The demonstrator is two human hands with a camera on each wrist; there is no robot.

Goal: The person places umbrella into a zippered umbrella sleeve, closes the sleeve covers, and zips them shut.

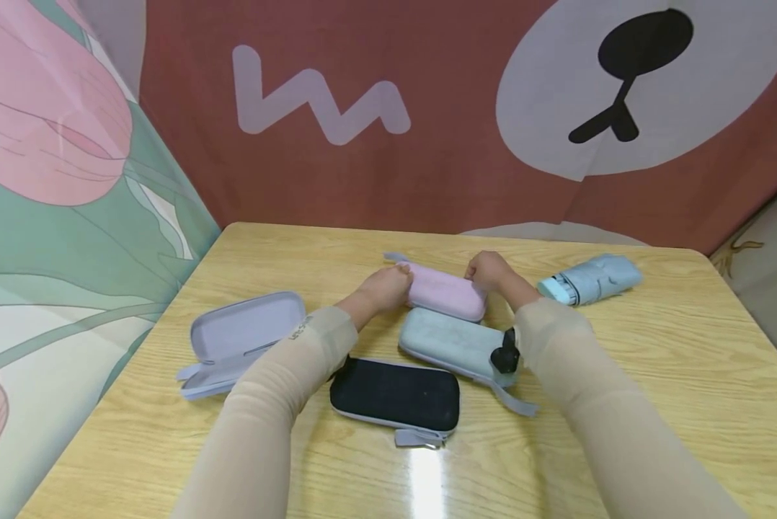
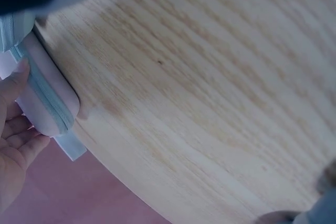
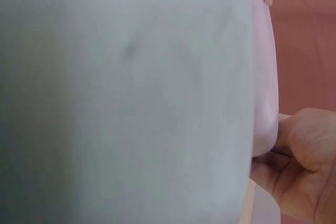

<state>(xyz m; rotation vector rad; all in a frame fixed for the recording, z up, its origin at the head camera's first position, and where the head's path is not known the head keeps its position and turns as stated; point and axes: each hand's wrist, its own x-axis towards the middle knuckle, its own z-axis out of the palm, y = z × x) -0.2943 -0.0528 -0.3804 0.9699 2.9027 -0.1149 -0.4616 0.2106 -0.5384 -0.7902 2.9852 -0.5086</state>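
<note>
A pink zippered case (image 1: 443, 292) lies at the far middle of the table, with a hand at each end. My left hand (image 1: 388, 286) grips its left end. In the left wrist view, the thumb lies along the grey-blue zipper (image 2: 44, 95) and the fingers bend around the case's edge. My right hand (image 1: 492, 272) holds the right end; in the right wrist view its fingers curl behind the case's corner, partly hidden. Just in front sits a light blue zippered case (image 1: 450, 342), which fills much of the right wrist view. Nearer still lies a black case (image 1: 395, 395) with a grey strap.
On the left stands an opened lavender case (image 1: 249, 328) with its lid up. A folded light blue umbrella (image 1: 592, 280) rests at the back right. The wooden table (image 1: 654, 411) meets a printed cloth backdrop (image 1: 427, 187) behind.
</note>
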